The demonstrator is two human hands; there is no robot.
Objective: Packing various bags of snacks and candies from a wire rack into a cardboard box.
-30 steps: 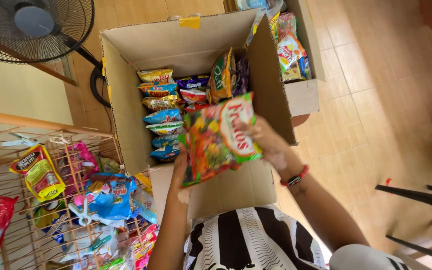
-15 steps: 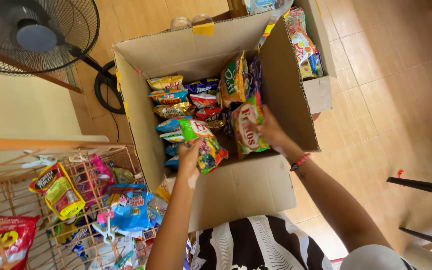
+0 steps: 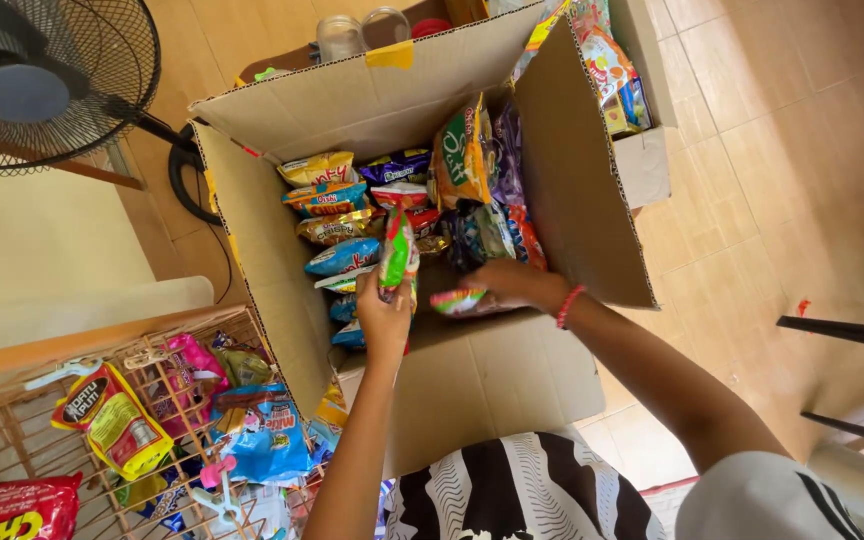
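A large open cardboard box (image 3: 272, 260) stands on the floor in front of me, filled with colourful snack packets (image 3: 337, 215). My left hand (image 3: 384, 318) is inside it, gripping a green and red snack packet (image 3: 397, 248) held upright. My right hand (image 3: 507, 283) reaches in from the right and holds another green and pink snack packet (image 3: 460, 300) low against the near wall of the box.
A wire rack (image 3: 152, 420) with hanging snack packets is at the lower left. A black standing fan (image 3: 42, 80) is at the upper left. A smaller box (image 3: 647, 150) with more packets sits at the right of the big box. Dark chair legs (image 3: 852, 335) are at the right edge.
Both hands have lowered the snack packets from above the box down into it. The view has moved closer to the box.
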